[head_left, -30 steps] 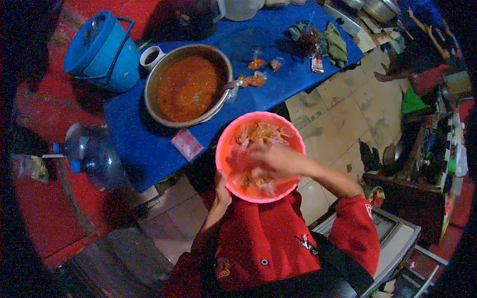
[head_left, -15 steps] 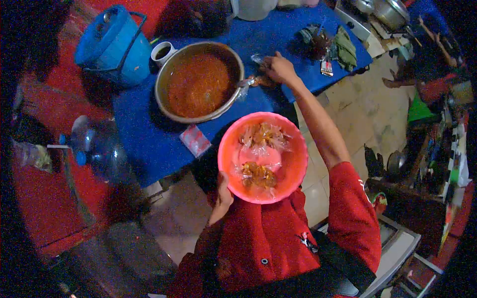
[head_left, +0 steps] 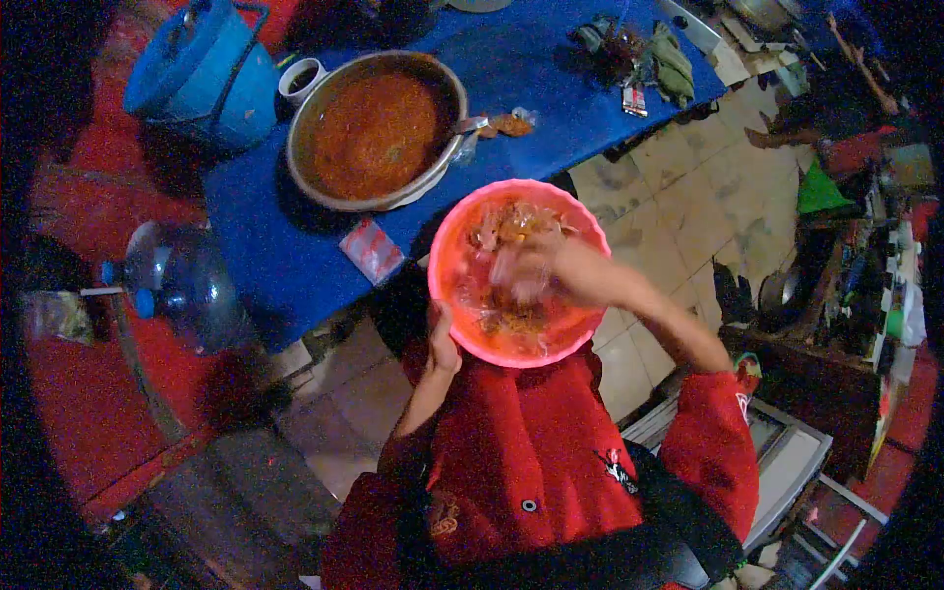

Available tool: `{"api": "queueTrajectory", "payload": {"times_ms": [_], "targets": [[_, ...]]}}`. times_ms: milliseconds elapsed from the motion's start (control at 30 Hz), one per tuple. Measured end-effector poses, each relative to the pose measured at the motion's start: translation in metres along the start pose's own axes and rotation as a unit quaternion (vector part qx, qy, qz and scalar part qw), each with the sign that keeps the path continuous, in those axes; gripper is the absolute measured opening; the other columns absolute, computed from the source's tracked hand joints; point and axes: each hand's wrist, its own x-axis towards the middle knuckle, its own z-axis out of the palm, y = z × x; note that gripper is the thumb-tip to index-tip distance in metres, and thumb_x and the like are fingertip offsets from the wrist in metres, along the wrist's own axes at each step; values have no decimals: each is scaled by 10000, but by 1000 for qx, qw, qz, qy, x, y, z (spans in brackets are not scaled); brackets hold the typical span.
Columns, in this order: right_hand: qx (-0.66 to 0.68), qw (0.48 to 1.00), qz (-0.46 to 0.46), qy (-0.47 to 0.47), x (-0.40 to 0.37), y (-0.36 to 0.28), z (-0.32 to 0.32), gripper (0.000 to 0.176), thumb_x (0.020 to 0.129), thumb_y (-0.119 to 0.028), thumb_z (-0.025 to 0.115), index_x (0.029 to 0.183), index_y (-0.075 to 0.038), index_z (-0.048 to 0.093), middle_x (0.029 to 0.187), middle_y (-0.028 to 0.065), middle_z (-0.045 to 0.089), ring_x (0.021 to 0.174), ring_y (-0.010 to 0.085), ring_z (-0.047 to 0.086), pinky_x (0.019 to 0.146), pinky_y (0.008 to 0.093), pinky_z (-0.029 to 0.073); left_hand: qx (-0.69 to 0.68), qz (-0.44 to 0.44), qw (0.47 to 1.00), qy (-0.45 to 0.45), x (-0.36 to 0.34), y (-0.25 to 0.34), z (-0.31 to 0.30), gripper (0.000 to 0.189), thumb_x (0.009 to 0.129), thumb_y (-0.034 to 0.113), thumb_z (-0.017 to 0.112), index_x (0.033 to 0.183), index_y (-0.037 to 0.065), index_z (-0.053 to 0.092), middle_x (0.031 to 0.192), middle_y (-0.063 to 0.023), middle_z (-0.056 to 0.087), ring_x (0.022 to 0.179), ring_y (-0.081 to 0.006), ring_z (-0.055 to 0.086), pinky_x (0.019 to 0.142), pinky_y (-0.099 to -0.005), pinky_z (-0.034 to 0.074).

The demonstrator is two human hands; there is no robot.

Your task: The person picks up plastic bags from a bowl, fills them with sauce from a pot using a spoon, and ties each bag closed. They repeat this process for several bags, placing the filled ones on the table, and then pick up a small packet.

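A pink bowl (head_left: 457,339) with a wavy rim is in front of my red shirt. My left hand (head_left: 444,342) is closed on its left edge. Inside lie small clear plastic bags with brownish-orange filling (head_left: 516,214). My right hand (head_left: 551,270) is over the bowl's middle, smeared by motion, so its fingers and anything in them cannot be made out. Beyond the bowl, a large metal basin (head_left: 295,162) of reddish-brown food stands on the blue table, and a metal utensil handle (head_left: 472,125) rests across its right rim. Beside the handle lies another small filled bag (head_left: 513,124).
The blue table (head_left: 265,285) also bears a white cup (head_left: 300,79) of dark liquid, a blue bucket (head_left: 211,88), a red-and-clear plastic packet (head_left: 372,252) and a green cloth (head_left: 671,69). A large clear water bottle (head_left: 182,280) is at the left. Tiled floor (head_left: 649,197) shows at right.
My right hand has come from the table beside the basin down into the pink bowl. The bowl and the table things now appear higher in view. My left hand still grips the bowl.
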Motion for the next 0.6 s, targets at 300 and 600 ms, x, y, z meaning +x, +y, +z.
{"api": "queueTrajectory", "payload": {"times_ms": [300, 600], "targets": [[-513, 819, -68, 248, 97, -19, -85, 441, 839, -386, 651, 1154, -86, 578, 979, 168, 614, 830, 321, 631, 711, 418, 510, 62, -13, 997, 33, -22, 1, -22, 321, 962, 322, 475, 1123, 46, 508, 1126, -53, 549, 1077, -183, 490, 967, -363, 378], [-440, 861, -174, 185, 194, 76, -107, 260, 849, -247, 567, 980, -32, 633, 1002, 240, 577, 916, 377, 569, 802, 440, 456, 81, 45, 996, 7, -16, -3, -32, 356, 972, 315, 447, 1167, 24, 509, 1179, -60, 539, 1035, -185, 502, 951, -340, 380]]}}
